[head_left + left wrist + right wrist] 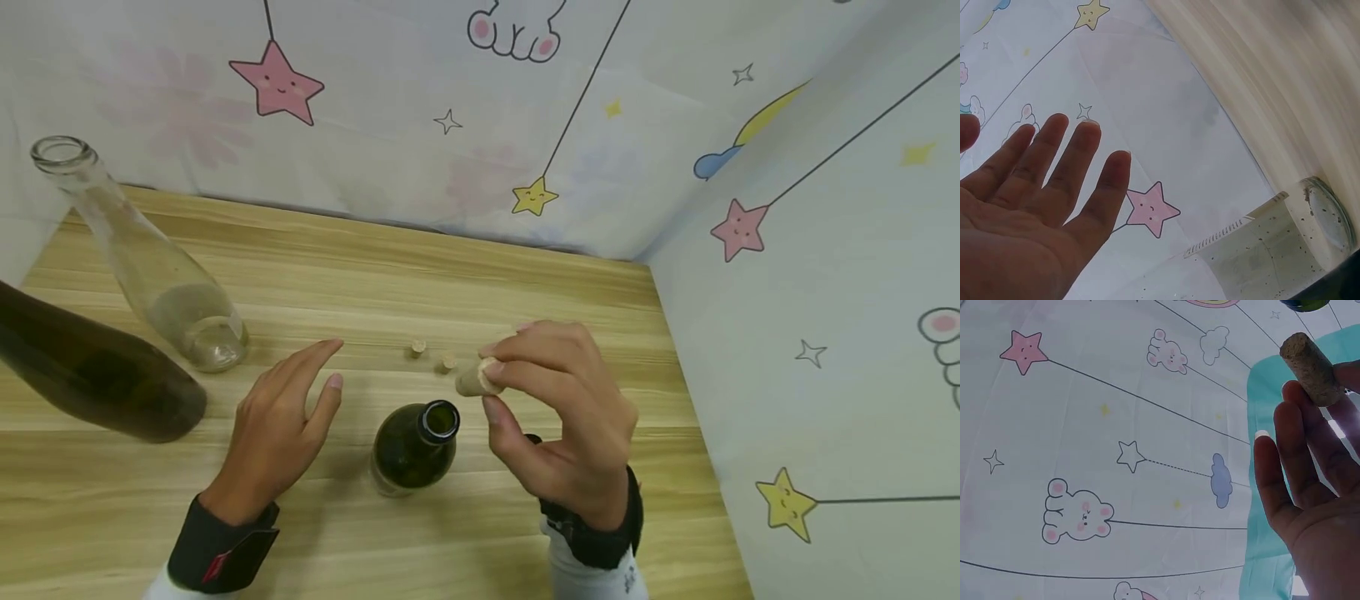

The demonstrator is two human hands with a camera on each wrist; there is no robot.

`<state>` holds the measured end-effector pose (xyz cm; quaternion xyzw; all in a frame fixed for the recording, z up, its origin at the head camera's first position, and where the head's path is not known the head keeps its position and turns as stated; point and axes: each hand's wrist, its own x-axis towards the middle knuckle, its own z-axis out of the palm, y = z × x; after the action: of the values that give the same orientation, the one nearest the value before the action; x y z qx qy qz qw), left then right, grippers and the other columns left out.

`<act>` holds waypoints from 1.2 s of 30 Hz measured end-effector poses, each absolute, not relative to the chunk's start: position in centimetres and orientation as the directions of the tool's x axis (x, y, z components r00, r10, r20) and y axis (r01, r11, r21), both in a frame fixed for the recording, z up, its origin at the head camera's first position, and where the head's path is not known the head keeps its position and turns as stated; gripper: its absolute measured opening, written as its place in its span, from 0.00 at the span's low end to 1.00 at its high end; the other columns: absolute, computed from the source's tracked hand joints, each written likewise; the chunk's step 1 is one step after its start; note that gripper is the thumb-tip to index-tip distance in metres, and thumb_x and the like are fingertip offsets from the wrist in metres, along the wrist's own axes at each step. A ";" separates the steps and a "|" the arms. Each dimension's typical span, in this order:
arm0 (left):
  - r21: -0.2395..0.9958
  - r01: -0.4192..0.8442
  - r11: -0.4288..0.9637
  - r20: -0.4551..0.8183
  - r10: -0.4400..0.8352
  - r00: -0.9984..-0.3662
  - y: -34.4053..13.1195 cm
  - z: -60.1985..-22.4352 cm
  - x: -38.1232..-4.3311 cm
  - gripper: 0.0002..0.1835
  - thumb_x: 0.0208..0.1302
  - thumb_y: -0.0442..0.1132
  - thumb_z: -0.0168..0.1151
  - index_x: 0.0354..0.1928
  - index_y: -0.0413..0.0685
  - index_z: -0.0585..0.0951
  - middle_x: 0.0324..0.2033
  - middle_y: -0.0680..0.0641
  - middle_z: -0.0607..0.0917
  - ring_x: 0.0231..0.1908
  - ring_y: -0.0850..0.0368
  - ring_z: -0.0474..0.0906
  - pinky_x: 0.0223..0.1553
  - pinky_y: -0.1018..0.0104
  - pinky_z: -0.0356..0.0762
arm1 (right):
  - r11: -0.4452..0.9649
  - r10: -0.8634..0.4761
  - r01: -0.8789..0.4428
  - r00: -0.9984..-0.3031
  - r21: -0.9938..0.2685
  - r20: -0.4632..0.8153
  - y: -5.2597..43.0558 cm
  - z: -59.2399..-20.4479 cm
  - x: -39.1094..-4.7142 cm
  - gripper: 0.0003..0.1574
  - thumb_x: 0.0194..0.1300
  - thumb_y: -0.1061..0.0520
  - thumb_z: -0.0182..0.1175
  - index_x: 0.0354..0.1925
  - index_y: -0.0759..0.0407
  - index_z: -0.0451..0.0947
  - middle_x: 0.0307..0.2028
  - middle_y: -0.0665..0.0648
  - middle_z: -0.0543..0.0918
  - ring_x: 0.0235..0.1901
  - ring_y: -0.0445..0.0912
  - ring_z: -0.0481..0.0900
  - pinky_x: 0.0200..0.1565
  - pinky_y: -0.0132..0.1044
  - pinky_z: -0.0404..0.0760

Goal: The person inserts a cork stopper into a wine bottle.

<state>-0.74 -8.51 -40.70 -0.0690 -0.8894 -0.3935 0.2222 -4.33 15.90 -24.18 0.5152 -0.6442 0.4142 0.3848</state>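
In the head view my right hand pinches a cork between thumb and fingertips, up and to the right of a dark green bottle. That bottle stands upright with its mouth uncovered. The right wrist view shows the same cork as a speckled tan cylinder in the fingers. To the left of the green bottle, my left hand is held with fingers extended and nothing in it. Its spread fingers also show in the left wrist view. Two small corks stand on the table behind the green bottle.
A clear glass bottle and another dark bottle stand at the left of the wooden table. Cloth walls printed with stars border the table at the back and right.
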 end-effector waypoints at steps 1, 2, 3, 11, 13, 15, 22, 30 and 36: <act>0.669 0.300 0.680 0.451 -0.051 -0.891 -8.5 -40.7 -0.7 0.25 0.64 0.30 0.63 0.65 0.43 0.77 0.58 0.37 0.81 0.56 0.36 0.77 0.53 0.34 0.72 | 0.110 -0.362 -0.983 -0.176 -0.146 0.915 15.9 -24.1 -4.2 0.11 0.65 0.65 0.60 0.31 0.75 0.80 0.31 0.69 0.83 0.33 0.60 0.80 0.40 0.47 0.82; 0.669 0.303 0.678 0.454 -0.050 -0.890 -8.5 -40.7 -0.8 0.25 0.64 0.30 0.63 0.65 0.43 0.77 0.58 0.37 0.81 0.56 0.36 0.77 0.53 0.34 0.72 | 0.093 -0.376 -0.984 -0.177 -0.153 0.910 15.8 -24.1 -4.2 0.10 0.65 0.65 0.60 0.32 0.75 0.80 0.32 0.69 0.83 0.33 0.60 0.80 0.38 0.46 0.82; 0.669 0.307 0.677 0.457 -0.049 -0.888 -8.5 -40.7 -0.8 0.25 0.64 0.30 0.63 0.64 0.42 0.77 0.58 0.37 0.81 0.56 0.36 0.77 0.53 0.34 0.71 | 0.078 -0.387 -0.984 -0.177 -0.159 0.905 15.8 -24.1 -4.1 0.10 0.65 0.66 0.60 0.32 0.75 0.80 0.32 0.69 0.82 0.33 0.60 0.80 0.37 0.46 0.82; 0.664 0.320 0.676 0.470 -0.044 -0.882 -8.5 -40.8 -0.8 0.25 0.63 0.31 0.64 0.63 0.40 0.78 0.57 0.36 0.82 0.55 0.35 0.77 0.54 0.34 0.70 | -0.009 -0.442 -0.987 -0.142 -0.163 0.886 15.4 -24.0 -3.6 0.09 0.66 0.67 0.59 0.34 0.76 0.81 0.33 0.69 0.82 0.34 0.60 0.81 0.36 0.47 0.84; 0.662 0.322 0.677 0.470 -0.041 -0.882 -8.5 -40.8 -0.8 0.25 0.63 0.31 0.65 0.63 0.41 0.78 0.57 0.35 0.82 0.55 0.35 0.77 0.54 0.34 0.70 | -0.021 -0.440 -0.987 -0.132 -0.157 0.888 15.2 -24.0 -3.7 0.09 0.66 0.67 0.59 0.34 0.76 0.81 0.33 0.69 0.82 0.34 0.60 0.81 0.35 0.46 0.84; 0.661 0.324 0.677 0.471 -0.038 -0.881 -8.6 -40.9 -0.8 0.25 0.63 0.31 0.65 0.63 0.41 0.77 0.57 0.35 0.82 0.55 0.34 0.77 0.54 0.34 0.70 | -0.029 -0.438 -0.988 -0.122 -0.150 0.891 15.1 -24.0 -3.7 0.09 0.66 0.67 0.59 0.33 0.76 0.81 0.33 0.70 0.82 0.34 0.60 0.81 0.35 0.46 0.84; 0.664 0.323 0.674 0.471 -0.043 -0.881 -8.7 -40.9 -0.8 0.25 0.63 0.32 0.65 0.63 0.41 0.78 0.57 0.36 0.82 0.56 0.35 0.76 0.55 0.34 0.70 | -0.041 -0.460 -0.986 -0.124 -0.161 0.879 14.8 -23.9 -3.5 0.08 0.65 0.67 0.59 0.32 0.75 0.81 0.33 0.70 0.82 0.34 0.60 0.81 0.35 0.45 0.84; 0.671 0.326 0.666 0.456 -0.024 -0.890 -8.5 -41.0 -0.7 0.25 0.64 0.32 0.64 0.64 0.42 0.77 0.58 0.35 0.81 0.56 0.34 0.76 0.56 0.33 0.69 | -0.042 -0.479 -0.981 -0.148 -0.191 0.865 14.7 -23.9 -3.2 0.08 0.64 0.68 0.59 0.32 0.75 0.81 0.34 0.69 0.82 0.35 0.59 0.82 0.36 0.45 0.84; 0.670 0.379 0.639 0.469 0.032 -0.883 -8.0 -40.5 -0.3 0.26 0.64 0.31 0.64 0.66 0.43 0.75 0.59 0.36 0.80 0.58 0.37 0.75 0.56 0.36 0.70 | -0.038 -0.484 -0.978 -0.160 -0.203 0.860 14.6 -23.8 -3.1 0.08 0.64 0.67 0.59 0.32 0.74 0.80 0.33 0.69 0.82 0.34 0.58 0.81 0.34 0.43 0.84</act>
<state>-0.28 -8.02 -40.47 -0.1169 -0.8800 -0.4087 0.2121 -3.13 14.58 -23.83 0.5800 -0.6303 0.4272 0.2894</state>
